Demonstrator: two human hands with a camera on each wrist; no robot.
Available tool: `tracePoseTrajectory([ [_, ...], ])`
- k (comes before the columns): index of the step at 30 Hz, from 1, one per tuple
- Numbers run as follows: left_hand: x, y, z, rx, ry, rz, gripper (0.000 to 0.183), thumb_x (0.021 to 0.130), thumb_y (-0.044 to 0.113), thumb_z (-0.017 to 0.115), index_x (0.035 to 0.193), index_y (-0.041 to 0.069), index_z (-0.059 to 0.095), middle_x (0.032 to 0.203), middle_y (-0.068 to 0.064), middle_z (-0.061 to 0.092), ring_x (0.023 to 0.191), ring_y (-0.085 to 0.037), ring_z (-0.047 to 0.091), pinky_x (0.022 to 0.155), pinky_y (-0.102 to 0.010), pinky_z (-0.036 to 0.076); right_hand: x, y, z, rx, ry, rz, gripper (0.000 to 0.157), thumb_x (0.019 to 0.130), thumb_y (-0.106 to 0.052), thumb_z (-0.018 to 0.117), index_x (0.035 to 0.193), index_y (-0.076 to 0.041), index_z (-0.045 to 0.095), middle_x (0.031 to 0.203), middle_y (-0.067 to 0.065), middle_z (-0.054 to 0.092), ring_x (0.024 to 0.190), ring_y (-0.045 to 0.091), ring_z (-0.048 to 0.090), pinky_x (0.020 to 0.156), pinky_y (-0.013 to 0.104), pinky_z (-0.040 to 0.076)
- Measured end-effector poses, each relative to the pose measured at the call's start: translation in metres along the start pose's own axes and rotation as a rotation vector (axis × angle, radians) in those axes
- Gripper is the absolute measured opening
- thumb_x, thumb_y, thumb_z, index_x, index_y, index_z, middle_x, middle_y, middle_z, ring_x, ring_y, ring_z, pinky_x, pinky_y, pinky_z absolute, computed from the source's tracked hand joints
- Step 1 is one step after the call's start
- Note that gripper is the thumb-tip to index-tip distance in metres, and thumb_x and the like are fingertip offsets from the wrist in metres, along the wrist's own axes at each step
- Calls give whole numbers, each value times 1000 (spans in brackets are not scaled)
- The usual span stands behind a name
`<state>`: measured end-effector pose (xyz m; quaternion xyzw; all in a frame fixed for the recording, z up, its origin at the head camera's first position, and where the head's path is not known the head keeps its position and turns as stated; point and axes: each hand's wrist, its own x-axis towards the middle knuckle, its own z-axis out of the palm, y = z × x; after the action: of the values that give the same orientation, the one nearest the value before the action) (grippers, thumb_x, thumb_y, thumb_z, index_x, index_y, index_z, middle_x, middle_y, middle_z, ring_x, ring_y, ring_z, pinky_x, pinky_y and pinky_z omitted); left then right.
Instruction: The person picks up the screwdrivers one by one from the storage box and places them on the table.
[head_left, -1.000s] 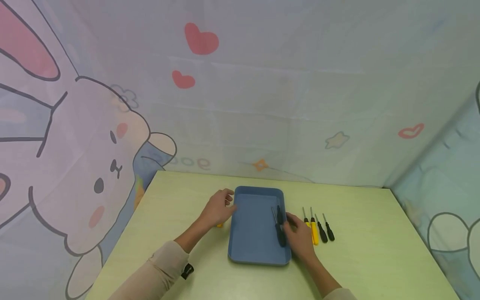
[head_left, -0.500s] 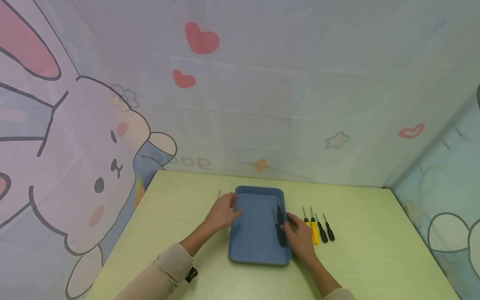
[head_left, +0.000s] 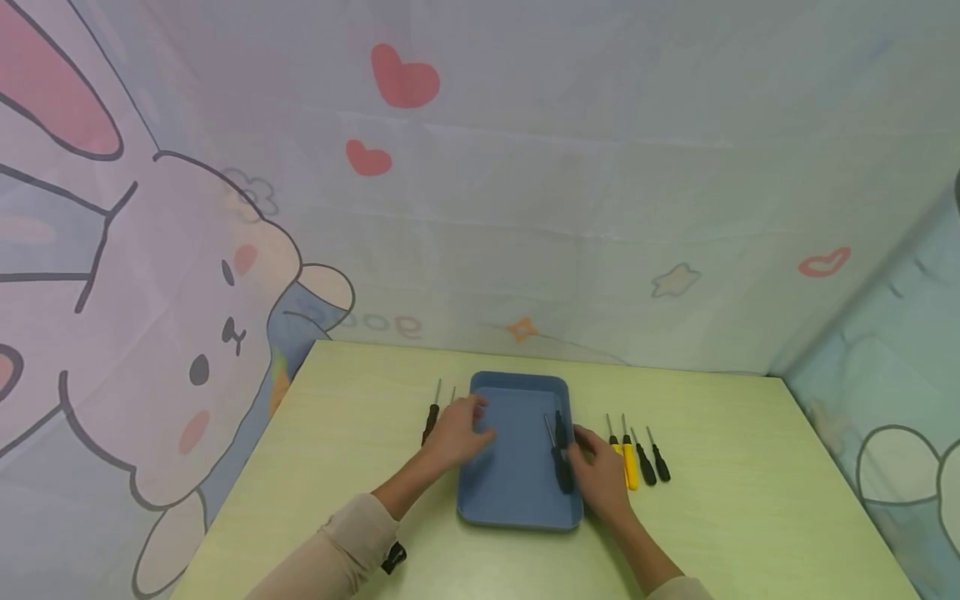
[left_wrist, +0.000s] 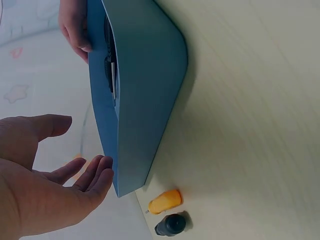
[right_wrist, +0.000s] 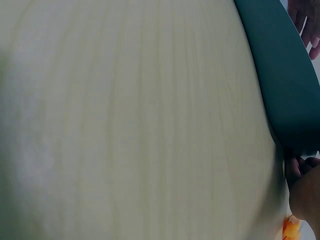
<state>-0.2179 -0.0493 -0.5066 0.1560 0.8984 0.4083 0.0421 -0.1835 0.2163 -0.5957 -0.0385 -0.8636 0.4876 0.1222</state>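
A blue rectangular tray (head_left: 510, 500) lies on the table, two black-handled screwdrivers (head_left: 562, 473) along its right side. My left hand (head_left: 453, 435) hovers over the tray's left rim, fingers spread and nothing in them; the left wrist view shows the thumb and fingertips (left_wrist: 104, 162) apart near the wall. At the right rim, my right hand (head_left: 600, 479) holds the tray's edge, thumb at the rim and fingers outside. Left of the tray lie a black screwdriver (head_left: 431, 421) and a yellow-handled one (left_wrist: 165, 201), largely hidden behind my left hand in the head view.
Several screwdrivers stand in a row right of the tray, with yellow handles (head_left: 629, 467) and black handles (head_left: 660, 467). The pale yellow-green table (head_left: 750, 500) meets a printed cloth backdrop (head_left: 600, 208) behind and at both sides.
My left hand has moved rightward from beside the tray to over its left rim, uncovering the black screwdriver at the left. The right hand and tray have stayed in place.
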Motion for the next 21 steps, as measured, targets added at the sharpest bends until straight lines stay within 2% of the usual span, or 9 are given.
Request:
tracePoseTrajectory([
  [12, 3, 4, 18, -38, -5, 7, 49, 95, 12, 75, 138, -7, 59, 128, -25, 66, 117, -38, 65, 96, -53, 58, 1, 0, -1, -2, -11, 10, 39, 101, -17, 66, 138, -3, 69, 132, 16, 72, 125, 35, 67, 108, 54, 52],
  [21, 5, 7, 33, -63, -38, -2, 55, 95, 14, 75, 141, -9, 56, 128, -24, 65, 117, -37, 64, 98, -52, 56, 1, 0, 0, -3, -7, 13, 39, 101, -16, 65, 138, -3, 69, 132, 17, 72, 125, 36, 67, 107, 54, 53],
])
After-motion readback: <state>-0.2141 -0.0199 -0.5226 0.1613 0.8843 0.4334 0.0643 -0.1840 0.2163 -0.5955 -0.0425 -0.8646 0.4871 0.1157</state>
